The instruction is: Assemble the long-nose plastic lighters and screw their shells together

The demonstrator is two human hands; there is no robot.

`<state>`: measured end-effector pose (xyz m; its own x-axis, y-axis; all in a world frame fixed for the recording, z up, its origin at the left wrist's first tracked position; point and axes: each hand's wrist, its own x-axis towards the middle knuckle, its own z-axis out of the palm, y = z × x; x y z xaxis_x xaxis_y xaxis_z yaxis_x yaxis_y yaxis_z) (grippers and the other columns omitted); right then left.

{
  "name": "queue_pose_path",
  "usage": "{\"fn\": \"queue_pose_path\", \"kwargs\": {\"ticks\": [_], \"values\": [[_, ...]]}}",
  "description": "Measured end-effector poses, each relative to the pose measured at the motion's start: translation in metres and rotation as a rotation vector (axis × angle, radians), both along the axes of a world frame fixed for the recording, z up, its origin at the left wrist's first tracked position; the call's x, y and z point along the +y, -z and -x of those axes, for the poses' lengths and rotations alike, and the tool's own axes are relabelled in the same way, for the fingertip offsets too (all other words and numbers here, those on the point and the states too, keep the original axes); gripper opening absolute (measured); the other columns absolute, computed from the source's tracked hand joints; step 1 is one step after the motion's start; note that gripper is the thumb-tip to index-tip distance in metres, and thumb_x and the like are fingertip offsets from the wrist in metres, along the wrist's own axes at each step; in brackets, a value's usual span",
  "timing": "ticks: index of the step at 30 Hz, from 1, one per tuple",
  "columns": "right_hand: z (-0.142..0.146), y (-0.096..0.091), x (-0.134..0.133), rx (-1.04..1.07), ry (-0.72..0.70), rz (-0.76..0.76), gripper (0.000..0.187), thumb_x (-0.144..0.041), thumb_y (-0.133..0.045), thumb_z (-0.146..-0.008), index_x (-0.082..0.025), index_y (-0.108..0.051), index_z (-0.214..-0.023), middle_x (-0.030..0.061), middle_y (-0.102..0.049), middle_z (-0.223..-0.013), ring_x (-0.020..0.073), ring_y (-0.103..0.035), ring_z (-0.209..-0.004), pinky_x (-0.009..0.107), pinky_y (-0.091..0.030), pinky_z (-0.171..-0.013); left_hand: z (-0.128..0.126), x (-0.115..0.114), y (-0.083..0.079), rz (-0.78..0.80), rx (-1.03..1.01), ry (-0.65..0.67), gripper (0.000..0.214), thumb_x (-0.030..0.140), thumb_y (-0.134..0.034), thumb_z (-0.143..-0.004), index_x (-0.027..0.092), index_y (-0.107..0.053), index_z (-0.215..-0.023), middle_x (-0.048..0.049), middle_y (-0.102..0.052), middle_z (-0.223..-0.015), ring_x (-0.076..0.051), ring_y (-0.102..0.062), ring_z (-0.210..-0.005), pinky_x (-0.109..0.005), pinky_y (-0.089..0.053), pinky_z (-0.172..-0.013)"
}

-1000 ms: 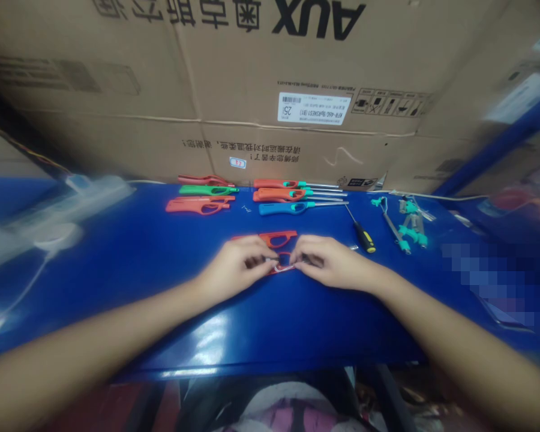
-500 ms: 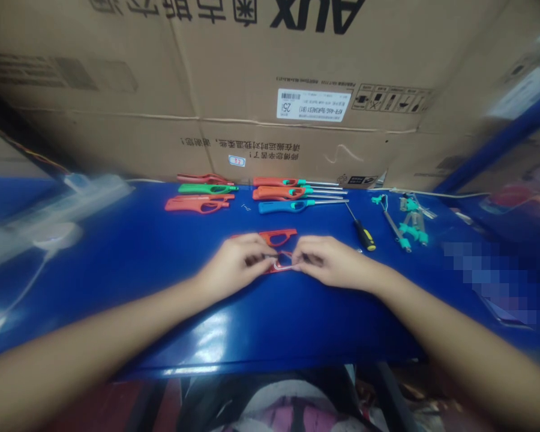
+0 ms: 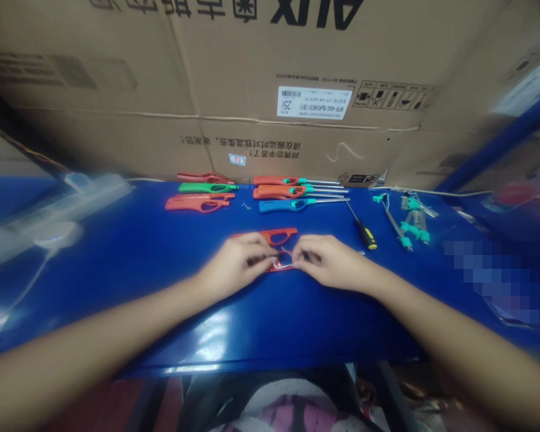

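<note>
My left hand (image 3: 240,264) is at the middle of the blue table, its thumb and fingers closed at the left part of a red lighter casing (image 3: 279,269). My right hand (image 3: 326,261) faces it from the right, fingers pinched together at the casing's other end. Between the two sets of fingertips runs a thin white wire (image 3: 288,266), curved over the casing's opening; its right end meets my right fingertips. Both hands hide most of the casing. Just beyond them lies another red casing half (image 3: 284,233), partly behind my left hand.
At the back lie empty-looking casings, one a green casing (image 3: 207,188), and lighters with metal rods, including a blue lighter (image 3: 283,206). A screwdriver (image 3: 365,235) and teal-ended lighter parts (image 3: 414,225) rest to the right. A cardboard box (image 3: 234,90) stands behind; a power strip (image 3: 90,198) is left.
Both hands keep nearly the same place. The white wire between the fingertips has shifted slightly and looks more curved. Nothing else has visibly moved.
</note>
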<state>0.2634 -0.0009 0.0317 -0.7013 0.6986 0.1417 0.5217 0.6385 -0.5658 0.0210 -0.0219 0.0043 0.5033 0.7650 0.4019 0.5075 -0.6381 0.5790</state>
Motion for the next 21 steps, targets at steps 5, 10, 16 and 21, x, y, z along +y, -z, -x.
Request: {"fn": "queue_pose_path", "kwargs": {"ticks": [5, 10, 16, 21], "values": [[0.0002, 0.0021, -0.0016, 0.032, 0.007, -0.018, 0.006, -0.011, -0.064, -0.086, -0.016, -0.066, -0.083, -0.0020, -0.057, -0.074, 0.0073, -0.045, -0.057, 0.021, -0.037, -0.061, -0.0002, -0.0002, 0.0015, -0.051, 0.001, 0.029, 0.017, 0.017, -0.065, -0.093, 0.015, -0.078, -0.104, -0.0073, -0.070, -0.094, -0.017, -0.069, -0.085, -0.028, -0.055, -0.076], [0.0028, 0.0035, -0.0020, 0.046, 0.036, -0.011, 0.007, -0.010, -0.064, -0.085, -0.016, -0.066, -0.080, -0.0017, -0.057, -0.074, 0.0074, -0.045, -0.058, 0.021, -0.037, -0.060, -0.0012, -0.0020, 0.0005, -0.085, 0.002, 0.042, 0.017, 0.016, -0.064, -0.093, 0.014, -0.077, -0.104, -0.0081, -0.070, -0.095, -0.017, -0.069, -0.087, -0.028, -0.056, -0.078], [0.0033, 0.0010, -0.0027, 0.049, 0.011, 0.022, 0.008, -0.010, -0.065, -0.085, -0.015, -0.070, -0.082, 0.0007, -0.062, -0.079, 0.0084, -0.050, -0.062, 0.021, -0.040, -0.062, -0.0005, -0.0050, -0.0022, -0.142, 0.068, 0.054, 0.020, 0.014, -0.058, -0.095, 0.012, -0.077, -0.103, -0.0109, -0.071, -0.099, -0.019, -0.070, -0.088, -0.030, -0.058, -0.079], [0.0003, 0.0010, -0.0017, 0.037, -0.041, 0.026, 0.013, -0.012, -0.063, -0.089, -0.016, -0.074, -0.095, 0.0034, -0.067, -0.090, 0.0103, -0.056, -0.069, 0.023, -0.043, -0.065, 0.0005, -0.0068, -0.0030, -0.159, 0.142, 0.051, 0.023, 0.014, -0.055, -0.096, 0.013, -0.076, -0.106, -0.0111, -0.070, -0.099, -0.020, -0.070, -0.087, -0.031, -0.059, -0.079]]}}
